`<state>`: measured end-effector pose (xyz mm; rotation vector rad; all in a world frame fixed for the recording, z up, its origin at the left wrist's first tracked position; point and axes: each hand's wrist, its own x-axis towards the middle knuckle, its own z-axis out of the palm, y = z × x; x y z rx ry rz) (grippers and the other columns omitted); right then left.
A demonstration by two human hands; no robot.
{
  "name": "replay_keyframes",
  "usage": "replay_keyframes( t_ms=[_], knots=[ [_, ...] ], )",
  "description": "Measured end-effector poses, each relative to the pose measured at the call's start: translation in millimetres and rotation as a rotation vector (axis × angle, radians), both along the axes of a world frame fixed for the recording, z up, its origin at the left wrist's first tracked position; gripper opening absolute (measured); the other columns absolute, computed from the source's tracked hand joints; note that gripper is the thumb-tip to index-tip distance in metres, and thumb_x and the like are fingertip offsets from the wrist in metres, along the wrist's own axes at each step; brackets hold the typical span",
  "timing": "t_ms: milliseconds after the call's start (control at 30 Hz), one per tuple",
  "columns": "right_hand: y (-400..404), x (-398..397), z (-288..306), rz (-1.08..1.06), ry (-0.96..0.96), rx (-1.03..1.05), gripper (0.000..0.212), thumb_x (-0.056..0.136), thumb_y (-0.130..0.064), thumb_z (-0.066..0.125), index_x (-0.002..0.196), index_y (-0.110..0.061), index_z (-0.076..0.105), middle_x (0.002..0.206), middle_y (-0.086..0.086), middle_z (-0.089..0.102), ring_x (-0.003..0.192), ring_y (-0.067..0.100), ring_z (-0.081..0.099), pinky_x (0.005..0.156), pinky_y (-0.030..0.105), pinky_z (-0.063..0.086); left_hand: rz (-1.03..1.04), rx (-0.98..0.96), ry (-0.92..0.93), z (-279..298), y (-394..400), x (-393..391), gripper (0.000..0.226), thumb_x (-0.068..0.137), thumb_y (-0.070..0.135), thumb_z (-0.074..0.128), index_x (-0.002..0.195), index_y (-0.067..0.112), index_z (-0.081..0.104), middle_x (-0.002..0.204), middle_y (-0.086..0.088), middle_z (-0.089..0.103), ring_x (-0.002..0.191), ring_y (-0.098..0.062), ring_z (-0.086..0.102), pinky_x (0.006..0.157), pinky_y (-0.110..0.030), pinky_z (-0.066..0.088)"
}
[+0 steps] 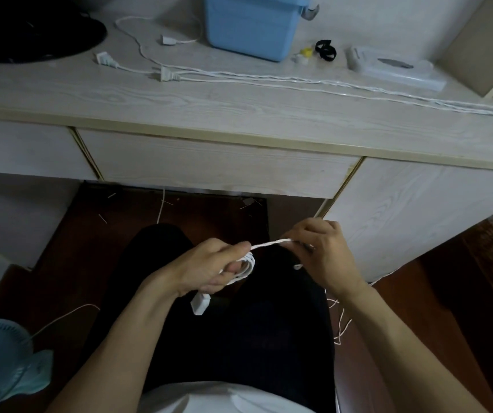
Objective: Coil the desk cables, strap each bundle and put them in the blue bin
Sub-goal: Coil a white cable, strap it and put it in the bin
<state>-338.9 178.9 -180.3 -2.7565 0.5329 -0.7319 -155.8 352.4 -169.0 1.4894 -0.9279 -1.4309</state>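
My left hand (206,268) grips a small coil of white cable (246,268) over my lap, and a white plug (200,305) hangs below that hand. My right hand (321,253) pinches the same cable a short way to the right, so a taut twisted stretch (270,244) runs between both hands. The rest of this cable trails down beside my right leg (340,326). On the desk, more white cables (269,77) with plugs lie stretched out. The blue bin (251,28) stands at the back of the desk. Black straps (325,50) lie right of the bin.
A black bag (30,31) fills the desk's back left corner. A clear plastic case (397,71) lies at the back right. A closed drawer front (218,165) faces me. A teal fan (3,359) stands on the floor at lower left.
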Motion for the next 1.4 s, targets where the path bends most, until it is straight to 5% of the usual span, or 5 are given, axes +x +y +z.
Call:
replay_keyframes(
  t_ms=[200,333,533,967,1400],
  knots=[
    [-9,-9,0,-0.150,0.003,0.394,0.016,0.098,-0.015,0.061,0.106,-0.022,0.073,0.085,-0.001,0.070,0.069,0.008,0.065,0.068,0.017,0.052,0.275,-0.095,0.249,0,8,23,0.050,0.093,0.050,0.049,0.056,0.019,0.038,0.041,0.001,0.023,0.033,-0.011,0.015,0.038,-0.023,0.010],
    [-7,-15,11,-0.249,-0.086,0.830,0.013,0.095,-0.025,0.066,0.105,-0.017,0.066,0.071,0.006,0.072,0.044,0.022,0.059,0.044,0.030,0.051,0.503,-0.126,0.269,-8,6,30,0.048,0.088,0.053,0.051,0.057,0.019,0.038,0.042,0.000,0.022,0.033,-0.011,0.017,0.035,-0.021,0.019],
    [-24,-28,24,-0.269,-0.112,0.689,0.037,0.089,-0.043,0.063,0.071,-0.012,0.070,0.044,-0.008,0.045,0.040,0.008,0.036,0.043,0.019,0.031,0.865,-0.144,0.427,-22,3,45,0.050,0.102,0.045,0.042,0.060,0.018,0.034,0.040,0.004,0.021,0.029,-0.008,0.016,0.031,-0.018,0.014],
    [-32,-40,27,-0.606,-0.008,0.725,0.070,0.104,-0.047,0.037,0.050,-0.008,0.056,0.051,0.002,0.055,0.050,0.018,0.050,0.055,0.025,0.038,0.962,-0.180,0.376,-19,5,51,0.050,0.103,0.046,0.040,0.061,0.018,0.032,0.036,0.005,0.021,0.026,-0.007,0.018,0.031,-0.014,0.017],
    [-32,-42,10,-0.241,-0.103,0.659,0.007,0.088,-0.022,0.070,0.087,-0.018,0.075,0.085,-0.005,0.072,0.072,0.003,0.063,0.065,0.013,0.050,0.856,-0.123,0.357,-4,13,57,0.053,0.102,0.045,0.039,0.057,0.018,0.034,0.038,0.004,0.019,0.027,-0.008,0.016,0.030,-0.016,0.015]
  ],
)
